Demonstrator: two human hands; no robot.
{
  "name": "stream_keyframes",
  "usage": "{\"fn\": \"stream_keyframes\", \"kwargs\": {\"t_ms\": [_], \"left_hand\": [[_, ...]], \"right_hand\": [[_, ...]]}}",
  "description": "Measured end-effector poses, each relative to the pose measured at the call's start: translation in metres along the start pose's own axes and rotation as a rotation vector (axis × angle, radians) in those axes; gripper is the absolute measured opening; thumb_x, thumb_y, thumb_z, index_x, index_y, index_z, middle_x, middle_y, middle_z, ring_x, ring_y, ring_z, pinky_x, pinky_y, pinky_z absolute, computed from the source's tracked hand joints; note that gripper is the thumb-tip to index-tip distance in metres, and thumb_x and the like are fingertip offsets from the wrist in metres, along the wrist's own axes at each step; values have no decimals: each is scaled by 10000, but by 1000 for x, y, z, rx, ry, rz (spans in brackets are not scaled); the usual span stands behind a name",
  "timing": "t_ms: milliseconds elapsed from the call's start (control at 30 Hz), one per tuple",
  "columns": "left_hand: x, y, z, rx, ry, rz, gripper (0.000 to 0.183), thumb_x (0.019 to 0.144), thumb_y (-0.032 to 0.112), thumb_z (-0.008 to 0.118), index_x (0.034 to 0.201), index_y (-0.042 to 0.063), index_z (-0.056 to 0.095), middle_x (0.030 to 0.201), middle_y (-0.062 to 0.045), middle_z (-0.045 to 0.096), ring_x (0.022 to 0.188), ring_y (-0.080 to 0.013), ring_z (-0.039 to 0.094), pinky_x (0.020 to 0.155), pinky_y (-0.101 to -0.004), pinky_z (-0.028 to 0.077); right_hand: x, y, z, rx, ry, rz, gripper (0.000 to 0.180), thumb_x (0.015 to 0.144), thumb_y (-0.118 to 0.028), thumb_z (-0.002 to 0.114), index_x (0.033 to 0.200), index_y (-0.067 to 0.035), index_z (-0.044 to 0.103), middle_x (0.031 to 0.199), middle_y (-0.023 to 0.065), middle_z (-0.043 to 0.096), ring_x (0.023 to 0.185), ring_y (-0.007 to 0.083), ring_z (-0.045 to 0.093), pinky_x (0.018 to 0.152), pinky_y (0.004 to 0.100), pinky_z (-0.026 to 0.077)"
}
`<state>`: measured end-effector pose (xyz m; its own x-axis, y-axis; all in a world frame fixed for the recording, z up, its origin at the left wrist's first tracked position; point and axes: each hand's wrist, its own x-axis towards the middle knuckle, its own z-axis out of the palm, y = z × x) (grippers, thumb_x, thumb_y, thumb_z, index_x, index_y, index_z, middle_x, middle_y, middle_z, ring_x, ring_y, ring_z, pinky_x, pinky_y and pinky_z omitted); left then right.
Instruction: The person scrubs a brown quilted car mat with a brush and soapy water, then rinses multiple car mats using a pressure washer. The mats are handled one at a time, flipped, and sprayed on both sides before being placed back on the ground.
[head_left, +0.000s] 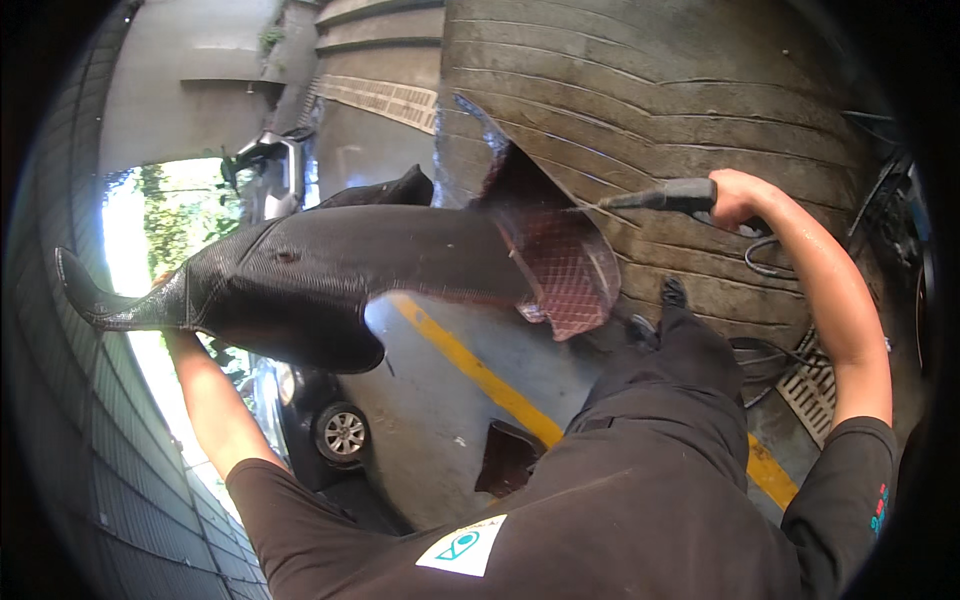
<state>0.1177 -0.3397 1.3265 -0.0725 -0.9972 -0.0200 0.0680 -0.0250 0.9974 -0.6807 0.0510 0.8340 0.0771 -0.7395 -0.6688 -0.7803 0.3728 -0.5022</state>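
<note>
My left hand (162, 280) holds up a large moulded black car floor mat (315, 247) by its far end; the mat hides most of that hand. Water glistens on the mat's ribbed surface. Its near end curls over and shows a dark reddish side with a quilted grid pattern (574, 277). In my right hand (735, 196) is a black pressure-washer gun (660, 196), its nozzle aimed left at the curled end from close by. A faint spray seems to leave the nozzle, though blur makes this hard to tell.
Another dark reddish mat (510, 457) lies on the grey floor by a yellow line (480, 375). A dark car with a silver wheel (343, 433) stands at left. Hose (765, 259) and a drain grate (810, 394) are at right. Grooved wet concrete (570, 75) lies ahead.
</note>
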Motion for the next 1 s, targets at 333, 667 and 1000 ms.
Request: {"fn": "stream_keyframes", "kwargs": {"t_ms": [333, 667, 1000], "left_hand": [[-152, -88, 122, -13, 144, 26, 206, 960, 262, 561, 914, 64, 597, 880, -79, 615, 832, -220, 588, 878, -380, 499], [-157, -130, 16, 388, -231, 401, 160, 934, 202, 522, 963, 56, 580, 906, -112, 579, 920, -241, 543, 1004, -469, 447], [-209, -164, -48, 669, -221, 399, 233, 957, 229, 485, 831, 50, 563, 805, -103, 575, 807, -222, 533, 872, -372, 427]], "right_hand": [[0, -110, 26, 243, 164, -531, 245, 627, -154, 687, 825, -14, 655, 733, 196, 665, 661, 335, 653, 638, 429, 517], [-29, -153, 24, -75, -194, -501, 247, 613, -149, 684, 847, -74, 702, 790, 183, 704, 767, 360, 705, 707, 435, 562], [-31, -213, 47, -278, -306, -666, 274, 602, -176, 711, 860, -88, 683, 813, 185, 703, 828, 393, 696, 767, 477, 565]]}}
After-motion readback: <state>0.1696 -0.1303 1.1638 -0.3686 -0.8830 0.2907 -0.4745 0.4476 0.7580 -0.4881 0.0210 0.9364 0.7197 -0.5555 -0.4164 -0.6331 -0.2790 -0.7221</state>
